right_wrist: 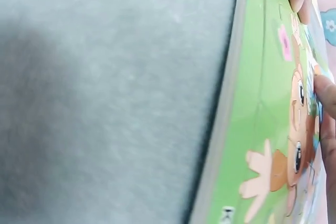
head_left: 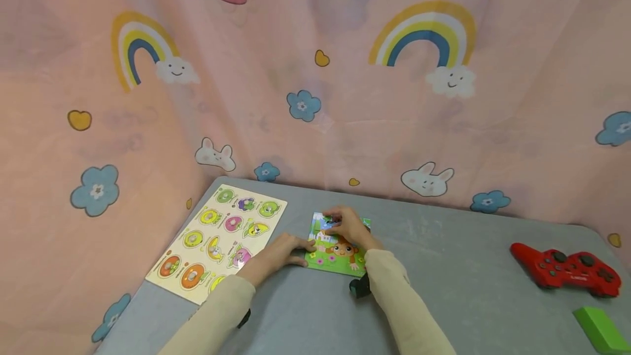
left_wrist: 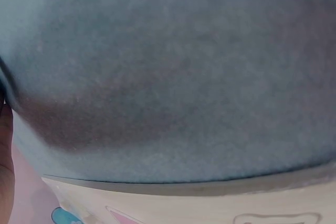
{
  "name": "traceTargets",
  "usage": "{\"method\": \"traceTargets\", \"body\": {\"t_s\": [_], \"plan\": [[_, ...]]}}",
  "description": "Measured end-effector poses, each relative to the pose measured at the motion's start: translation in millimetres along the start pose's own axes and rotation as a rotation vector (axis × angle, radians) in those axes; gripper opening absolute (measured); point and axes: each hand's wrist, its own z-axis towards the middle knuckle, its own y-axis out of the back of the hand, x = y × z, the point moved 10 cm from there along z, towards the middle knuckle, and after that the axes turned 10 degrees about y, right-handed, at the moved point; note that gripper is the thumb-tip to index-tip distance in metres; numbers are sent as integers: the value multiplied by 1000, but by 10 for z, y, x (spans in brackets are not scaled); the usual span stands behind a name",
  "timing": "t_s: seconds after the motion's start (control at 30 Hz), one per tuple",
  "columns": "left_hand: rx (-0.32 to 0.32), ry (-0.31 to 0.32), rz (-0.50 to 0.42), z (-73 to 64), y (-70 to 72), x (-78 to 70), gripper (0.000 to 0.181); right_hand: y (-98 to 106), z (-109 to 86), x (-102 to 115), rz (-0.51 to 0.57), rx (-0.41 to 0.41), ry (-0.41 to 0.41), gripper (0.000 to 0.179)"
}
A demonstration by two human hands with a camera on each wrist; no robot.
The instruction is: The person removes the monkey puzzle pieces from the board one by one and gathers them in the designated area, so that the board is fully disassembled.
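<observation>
A small picture puzzle with a monkey on green grass (head_left: 331,262) lies flat on the grey table. My left hand (head_left: 277,256) is at its left edge, fingertips resting on the border. The right hand (head_left: 352,229) reaches over the puzzle's upper part, thumb and index finger bent down onto the picture above the monkey's head. I cannot tell whether a piece is between them. In the right wrist view, the puzzle's green border (right_wrist: 247,103) runs along the right, with fingers (right_wrist: 326,94) on its far part. The left wrist view shows mostly table, with a finger (left_wrist: 5,166) at its left edge.
A cream fruit puzzle board (head_left: 201,218) with round knobs lies to the left, beside the left forearm. A red game controller (head_left: 567,272) and a green block (head_left: 601,330) are at the right. A pink patterned curtain (head_left: 345,141) hangs behind the grey table (head_left: 443,273).
</observation>
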Motion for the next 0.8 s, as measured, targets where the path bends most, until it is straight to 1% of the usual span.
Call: {"method": "traceTargets", "body": {"t_s": [0.07,0.2,0.33,0.43,0.47,0.67,0.7,0.8], "plan": [[2,1,2,0,-11,14,36,0,-17,-32,46,-24,-7,39],[10,1,7,0,-32,21,36,1,-70,-145,195,-70,-52,36],[15,0,3,-1,-38,8,37,22,-123,-229,308,-94,-73,35],[11,-5,2,2,-35,3,37,52,-139,-255,348,-104,-69,36],[10,-7,0,2,-33,0,37,71,-150,-226,356,-107,-80,36],[6,-21,-11,-4,-13,-9,36,82,-178,-299,419,-140,-176,36],[5,-21,-9,-5,-10,-8,35,69,-173,-350,431,-146,-186,35],[5,-12,-2,-9,-2,4,35,47,-177,-378,451,-143,-211,35]]}}
